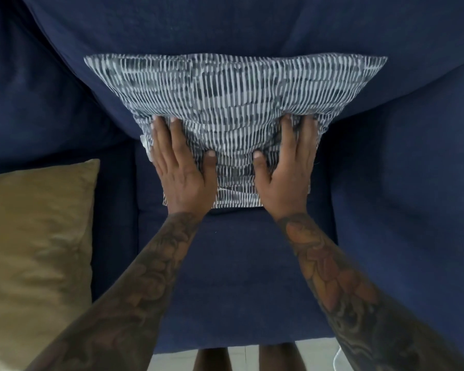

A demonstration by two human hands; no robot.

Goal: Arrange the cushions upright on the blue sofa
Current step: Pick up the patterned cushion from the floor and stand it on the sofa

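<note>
A grey-and-white striped cushion (233, 97) stands upright against the backrest of the blue sofa (252, 277), in the middle of the view. My left hand (184, 170) lies flat on the cushion's lower left part, fingers spread and pressing into the fabric. My right hand (287, 167) presses the lower right part in the same way. The fabric bunches between the two thumbs. A mustard-gold cushion (35, 250) lies on the seat at the left, partly cut off by the frame edge.
The sofa's dark blue backrest (252, 25) fills the top of the view. Another blue seat section (413, 210) extends to the right. A strip of pale floor (244, 357) and my legs show below the seat's front edge.
</note>
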